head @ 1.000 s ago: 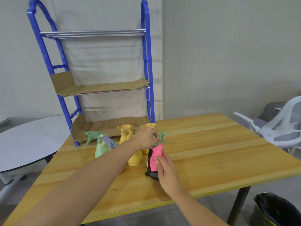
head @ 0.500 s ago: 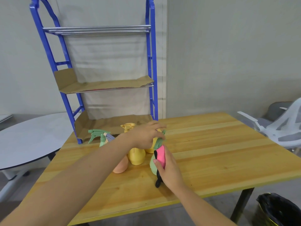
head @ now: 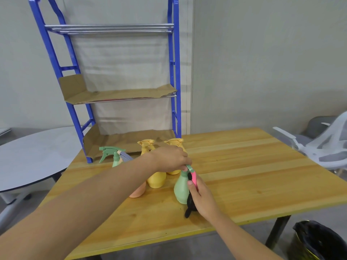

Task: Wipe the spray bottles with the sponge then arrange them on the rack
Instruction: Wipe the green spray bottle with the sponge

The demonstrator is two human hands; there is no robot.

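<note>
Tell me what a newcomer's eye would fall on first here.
The tall blue rack with cardboard-lined shelves stands at the far edge of the wooden table. Then, at the table's middle, the left hand grips a green spray bottle by its head while the right hand holds a pink sponge against it.

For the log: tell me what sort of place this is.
Probably an office or workroom: a wooden table beside a white mesh office chair, a round grey table, and bare grey walls.
</note>
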